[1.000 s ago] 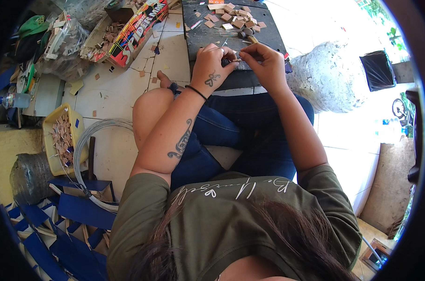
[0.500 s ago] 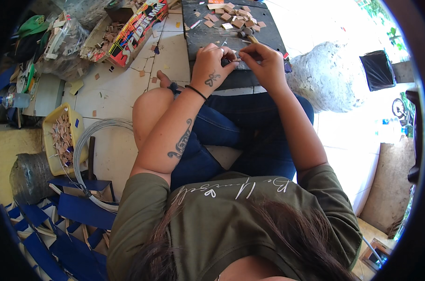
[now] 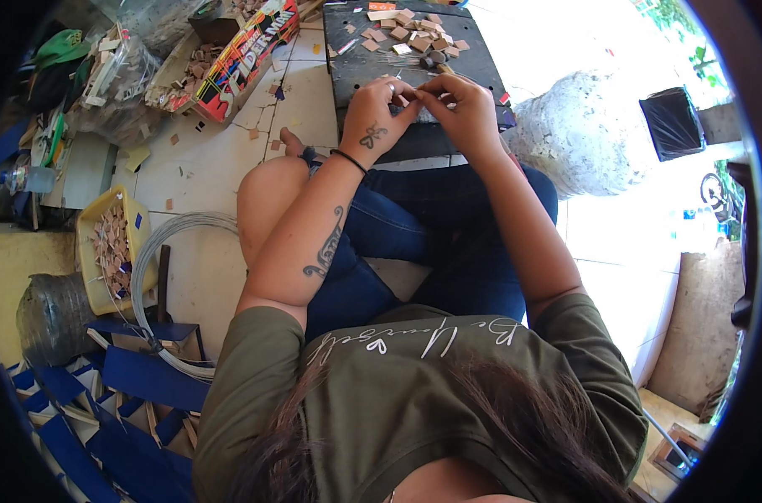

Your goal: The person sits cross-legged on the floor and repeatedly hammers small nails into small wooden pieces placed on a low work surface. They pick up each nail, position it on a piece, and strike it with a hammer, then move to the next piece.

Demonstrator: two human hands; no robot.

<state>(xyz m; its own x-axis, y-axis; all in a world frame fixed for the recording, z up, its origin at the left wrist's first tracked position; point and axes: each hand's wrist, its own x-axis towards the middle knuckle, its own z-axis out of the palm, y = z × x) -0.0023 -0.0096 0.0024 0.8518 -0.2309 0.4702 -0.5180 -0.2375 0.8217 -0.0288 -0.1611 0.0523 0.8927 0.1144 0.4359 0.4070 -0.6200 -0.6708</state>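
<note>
Small piece (image 3: 416, 95) between both hands' fingers (image 3: 404, 94)

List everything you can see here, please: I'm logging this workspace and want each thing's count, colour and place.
dark board: one, black, on the floor ahead of the knees
small flat pieces: many, tan and brown, scattered on the board's far end
yellow tub: one, at left on the floor, filled with small tan pieces
wire coil: one, grey, beside the tub
grey sack: one, pale, at right of the board
black bag: one, far right
colourful box: one, red and yellow, upper left
blue strips: many, lower left
left hand: over the board's near edge, fingertips meeting the right hand's on something too small to tell
right hand: beside it, likewise
</note>
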